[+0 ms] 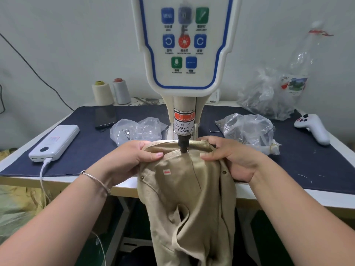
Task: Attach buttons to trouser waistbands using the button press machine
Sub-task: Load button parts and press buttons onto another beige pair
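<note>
Khaki trousers [184, 198] hang off the near table edge, legs down toward the floor, waistband [172, 152] up on the machine bed. Left hand [132, 156] pinches the waistband from the left, thumb on top, fingers curled under the fold; bangle [96, 181] on that wrist. Right hand [230, 160] grips it from the right, thumb flat on the cloth, fingers wrapped over the far edge. Both forearms come in low, angled inward, wrists about level. Waistband runs left to right between the two thumbs, pulled taut; the black press punch [182, 145] sits on the cloth midway, both hands about equally close, thumbs just beside it. Looks like the pressing step: alignment under the punch is what matters, thumbs at risk. Beyond: button bags [138, 129] left and [247, 127] right of the column, power bank [55, 143], phone [105, 116], thread cones [111, 91], white controller [313, 127], machine control panel [184, 43] at the back.
</note>
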The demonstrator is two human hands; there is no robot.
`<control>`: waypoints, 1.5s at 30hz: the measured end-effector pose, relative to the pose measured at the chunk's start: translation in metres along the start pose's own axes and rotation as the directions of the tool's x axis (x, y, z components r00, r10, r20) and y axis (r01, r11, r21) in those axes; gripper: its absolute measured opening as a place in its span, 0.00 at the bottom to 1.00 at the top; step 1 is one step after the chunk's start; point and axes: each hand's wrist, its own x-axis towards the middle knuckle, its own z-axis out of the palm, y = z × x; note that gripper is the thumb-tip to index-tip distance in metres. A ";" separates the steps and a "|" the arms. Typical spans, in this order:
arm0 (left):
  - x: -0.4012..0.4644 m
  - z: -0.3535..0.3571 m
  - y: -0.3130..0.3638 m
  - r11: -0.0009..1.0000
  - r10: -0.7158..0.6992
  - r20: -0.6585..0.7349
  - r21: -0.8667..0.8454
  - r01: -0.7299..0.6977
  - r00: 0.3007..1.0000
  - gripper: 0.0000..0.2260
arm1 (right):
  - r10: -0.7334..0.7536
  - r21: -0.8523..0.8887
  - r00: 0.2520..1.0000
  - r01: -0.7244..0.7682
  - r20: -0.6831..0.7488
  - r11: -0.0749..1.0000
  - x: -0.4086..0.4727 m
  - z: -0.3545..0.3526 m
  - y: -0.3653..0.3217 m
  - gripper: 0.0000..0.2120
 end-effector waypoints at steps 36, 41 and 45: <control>0.000 0.018 -0.023 0.993 0.073 -0.126 0.097 -0.061 0.989 0.28 | -0.592 -0.764 0.716 0.129 -0.369 0.632 0.026 0.023 0.049 0.11; 0.007 0.027 -0.020 0.977 0.155 -0.154 0.168 -0.129 0.976 0.26 | -0.588 -0.780 0.698 0.068 -0.409 0.622 0.031 0.014 0.045 0.16; 0.010 0.027 -0.021 0.965 0.180 -0.148 0.220 -0.145 0.973 0.33 | -0.559 -0.741 0.741 0.126 -0.371 0.659 0.031 0.007 0.043 0.23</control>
